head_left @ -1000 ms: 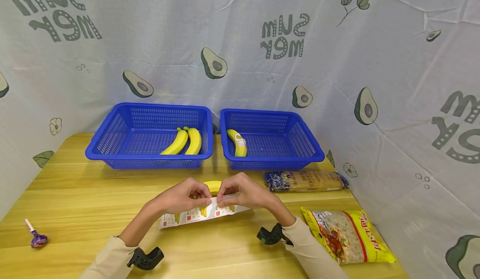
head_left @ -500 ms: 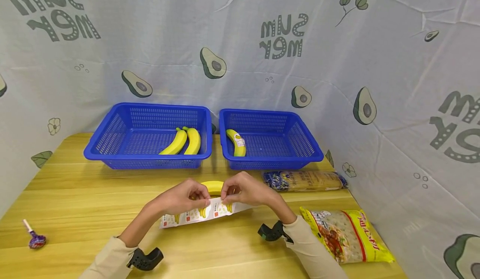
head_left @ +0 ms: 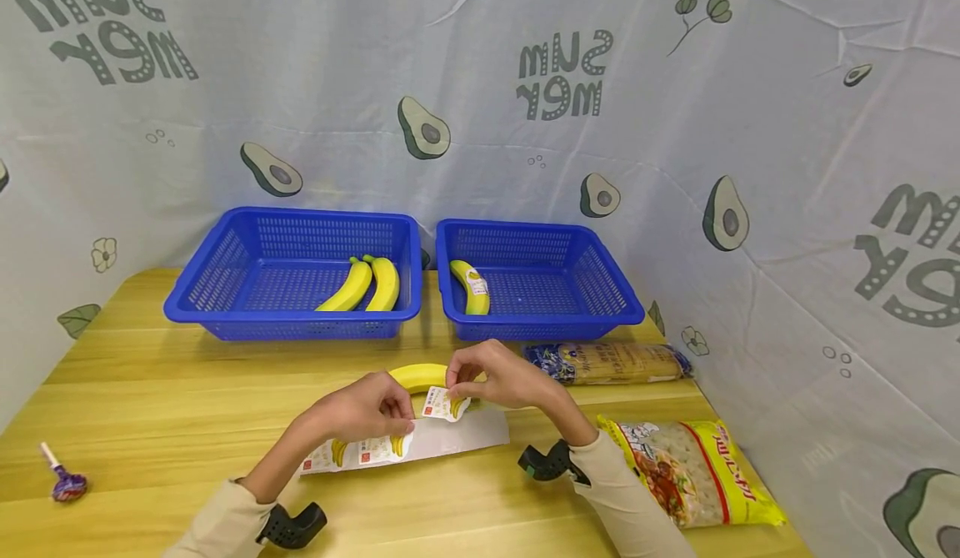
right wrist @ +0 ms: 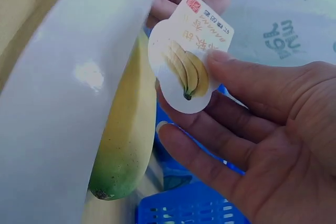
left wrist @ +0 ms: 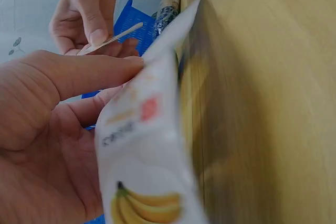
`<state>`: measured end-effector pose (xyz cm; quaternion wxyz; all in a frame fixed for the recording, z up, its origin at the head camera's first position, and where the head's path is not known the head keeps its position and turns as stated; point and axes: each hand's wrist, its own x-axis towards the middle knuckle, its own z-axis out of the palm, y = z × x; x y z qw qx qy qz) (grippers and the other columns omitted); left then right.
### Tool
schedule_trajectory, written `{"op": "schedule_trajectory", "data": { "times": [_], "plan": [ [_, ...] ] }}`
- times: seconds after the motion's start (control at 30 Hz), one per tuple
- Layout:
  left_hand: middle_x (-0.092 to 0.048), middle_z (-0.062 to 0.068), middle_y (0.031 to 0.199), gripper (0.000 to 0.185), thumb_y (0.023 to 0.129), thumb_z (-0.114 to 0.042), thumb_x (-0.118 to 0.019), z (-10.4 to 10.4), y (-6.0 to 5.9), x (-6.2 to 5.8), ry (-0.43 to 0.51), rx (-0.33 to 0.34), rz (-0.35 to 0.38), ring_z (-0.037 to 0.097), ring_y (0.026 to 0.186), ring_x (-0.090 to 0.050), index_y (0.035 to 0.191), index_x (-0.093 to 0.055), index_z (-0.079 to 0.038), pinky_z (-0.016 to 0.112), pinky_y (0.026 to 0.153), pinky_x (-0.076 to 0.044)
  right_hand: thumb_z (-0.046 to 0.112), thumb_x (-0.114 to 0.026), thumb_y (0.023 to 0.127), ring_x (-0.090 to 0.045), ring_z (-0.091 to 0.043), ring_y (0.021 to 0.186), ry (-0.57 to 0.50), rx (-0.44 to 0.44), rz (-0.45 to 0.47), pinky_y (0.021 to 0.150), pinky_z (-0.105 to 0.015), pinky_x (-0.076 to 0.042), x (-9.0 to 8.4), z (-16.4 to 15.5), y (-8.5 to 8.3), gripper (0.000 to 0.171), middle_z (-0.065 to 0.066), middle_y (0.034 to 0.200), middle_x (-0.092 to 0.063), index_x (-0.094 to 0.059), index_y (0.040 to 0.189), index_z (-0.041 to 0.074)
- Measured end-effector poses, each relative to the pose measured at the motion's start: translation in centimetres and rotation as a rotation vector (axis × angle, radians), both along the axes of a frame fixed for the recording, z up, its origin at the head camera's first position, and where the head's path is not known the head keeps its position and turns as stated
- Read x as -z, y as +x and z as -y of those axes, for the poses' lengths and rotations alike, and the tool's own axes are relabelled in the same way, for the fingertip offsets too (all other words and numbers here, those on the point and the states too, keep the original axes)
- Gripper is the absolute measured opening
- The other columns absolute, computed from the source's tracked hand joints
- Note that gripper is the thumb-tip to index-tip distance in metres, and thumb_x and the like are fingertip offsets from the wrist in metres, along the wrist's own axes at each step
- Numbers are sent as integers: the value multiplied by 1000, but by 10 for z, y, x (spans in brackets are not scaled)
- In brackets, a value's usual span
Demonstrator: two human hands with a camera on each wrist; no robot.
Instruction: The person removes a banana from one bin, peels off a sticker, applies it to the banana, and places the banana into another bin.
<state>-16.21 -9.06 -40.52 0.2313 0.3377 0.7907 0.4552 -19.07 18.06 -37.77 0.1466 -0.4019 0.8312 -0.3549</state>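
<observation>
My left hand pinches the upper edge of a white sticker sheet between thumb and fingers; banana-print stickers remain on its left part, and its right part is bare backing. A single peeled sticker, printed with bananas and shaped with a rounded end, is pinched by my right hand just above the sheet. Behind both hands a yellow banana lies on the table, partly hidden by the hands and sticker. In the right wrist view, that banana shows a greenish tip beside the sheet.
At the back stand a left blue basket with two bananas and a right blue basket with one stickered banana. A noodle pack and a yellow food bag lie right; a lollipop lies left.
One sticker has come off the sheet and is now in my right hand, which has moved slightly right. My left hand has drawn the sheet a little left and down, exposing bare backing.
</observation>
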Motion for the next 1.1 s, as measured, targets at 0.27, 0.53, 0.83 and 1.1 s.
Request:
{"op": "schedule_trajectory", "data": {
  "times": [0.27,0.53,0.83,1.1],
  "plan": [
    [-72,-5,81,8,99,-2,-75,-8,5,5,-85,35,-84,4,72,-62,94,-80,-4,23,68,-56,4,-78,99,-74,-11,81,-59,12,16,82,-31,-65,3,-2,-2,4,-4,90,-76,-74,97,3],
    [-73,-6,84,7,98,0,-76,-16,12,7,-112,46,-74,2,74,-63,97,-83,-4,23,69,-57,3,-76,100,-72,-9,83,-49,22,36,82,-30,-65,3,-1,-2,3,-6,93,-77,-77,102,0],
    [-80,-4,93,4,97,-11,-81,-6,18,-14,-205,-7,-58,9,81,-72,96,-85,-10,27,71,-60,0,-75,99,-72,-8,82,-63,19,16,80,-32,-65,3,-1,-5,5,-5,91,-77,-78,100,4],
    [-79,-3,87,6,98,-12,-80,-2,19,-17,-201,-13,-71,9,77,-71,95,-84,-8,27,70,-60,1,-75,100,-71,-7,82,-65,15,28,80,-32,-65,7,-2,-6,4,-5,93,-77,-78,101,4]
  ]
}}
